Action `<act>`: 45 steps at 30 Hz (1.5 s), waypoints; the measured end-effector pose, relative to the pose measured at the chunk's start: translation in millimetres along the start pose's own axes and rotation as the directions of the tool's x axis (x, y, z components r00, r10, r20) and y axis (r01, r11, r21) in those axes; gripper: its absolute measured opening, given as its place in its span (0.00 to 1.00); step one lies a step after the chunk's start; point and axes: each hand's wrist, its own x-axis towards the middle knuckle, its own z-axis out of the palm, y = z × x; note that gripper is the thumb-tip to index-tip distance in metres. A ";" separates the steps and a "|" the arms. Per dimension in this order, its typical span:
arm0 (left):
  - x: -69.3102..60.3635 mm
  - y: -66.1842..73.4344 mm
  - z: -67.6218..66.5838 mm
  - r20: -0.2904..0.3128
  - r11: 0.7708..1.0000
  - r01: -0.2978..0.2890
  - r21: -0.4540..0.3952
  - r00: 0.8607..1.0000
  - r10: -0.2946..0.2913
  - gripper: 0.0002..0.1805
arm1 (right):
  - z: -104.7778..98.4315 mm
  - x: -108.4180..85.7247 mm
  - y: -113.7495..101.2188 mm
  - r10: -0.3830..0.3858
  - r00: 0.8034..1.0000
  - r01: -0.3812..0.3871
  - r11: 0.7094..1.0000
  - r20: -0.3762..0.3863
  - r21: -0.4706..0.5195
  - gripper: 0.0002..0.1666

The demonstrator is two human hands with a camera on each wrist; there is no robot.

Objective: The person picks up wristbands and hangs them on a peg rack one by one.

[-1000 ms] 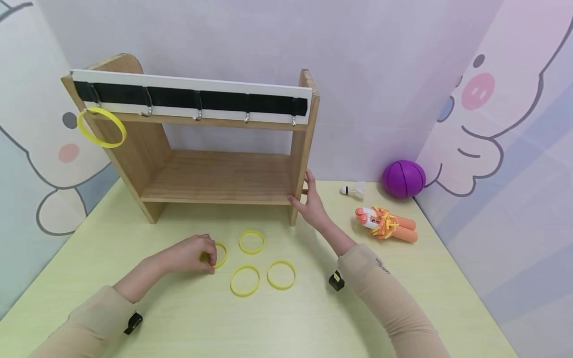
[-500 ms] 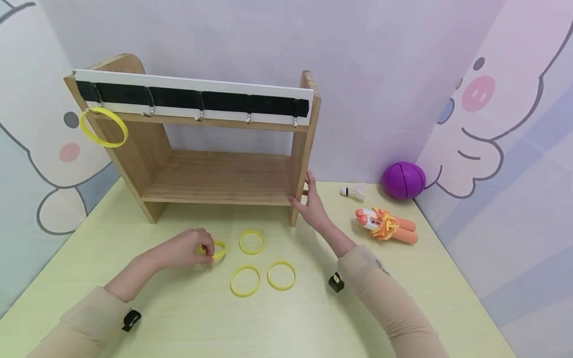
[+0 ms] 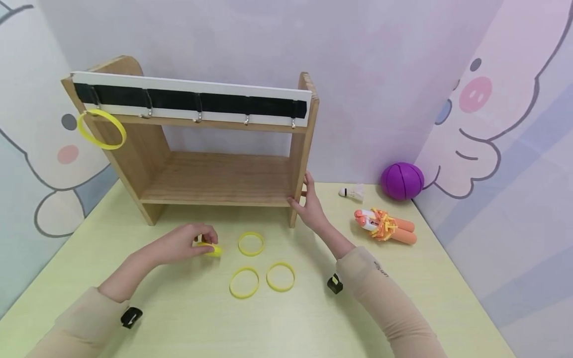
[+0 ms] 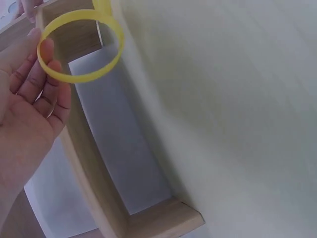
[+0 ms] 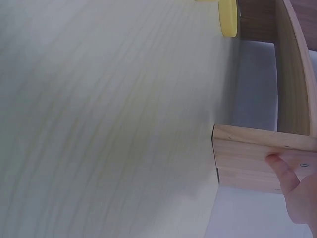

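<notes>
My left hand (image 3: pixel 185 242) pinches a yellow ring (image 3: pixel 215 250) between thumb and fingers, and in the left wrist view the whole ring (image 4: pixel 81 79) stands out from the fingertips. Three more yellow rings lie flat on the table: one behind (image 3: pixel 251 254), one nearer me (image 3: pixel 243 297) and one to the right (image 3: pixel 281 290). My right hand (image 3: pixel 311 209) grips the right side panel of a wooden shelf (image 3: pixel 219 179), thumb at its front edge. Across the shelf's top runs a white board with a black strip and several metal hooks (image 3: pixel 198 115). Another yellow ring (image 3: pixel 117 144) hangs from the leftmost hook.
Right of the shelf lie a shuttlecock (image 3: pixel 352 192), a purple ball (image 3: pixel 402 181) and an orange-and-white toy (image 3: pixel 385 226) with frayed strips. The pale table (image 3: pixel 286 330) meets patterned wall panels at the back and sides.
My left hand has lifted its ring from the tabletop, tilting it nearly edge-on to the head view, and drawn slightly left. My right hand keeps its place on the shelf.
</notes>
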 end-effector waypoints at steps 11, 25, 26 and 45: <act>1.9 22.8 -21.5 -0.091 0.998 0.009 0.064 0.996 -0.003 0.09 | 0.8 0.1 0.4 0.012 1.000 -0.012 1.000 0.006 0.002 0.48; 4.7 48.4 -70.1 -0.342 0.971 -0.111 0.214 0.922 0.180 0.12 | -0.5 -0.5 -1.2 0.000 1.000 0.000 1.000 -0.003 0.001 0.47; 4.6 50.3 -74.2 -0.364 0.966 -0.125 0.225 0.909 0.203 0.13 | -0.5 -0.5 -1.3 0.001 1.000 -0.001 1.000 -0.003 -0.001 0.47; -2.0 77.9 -145.0 -0.691 0.925 -0.195 0.327 0.618 0.375 0.26 | 0.8 0.6 3.3 -0.003 1.000 0.003 1.000 -0.005 -0.012 0.47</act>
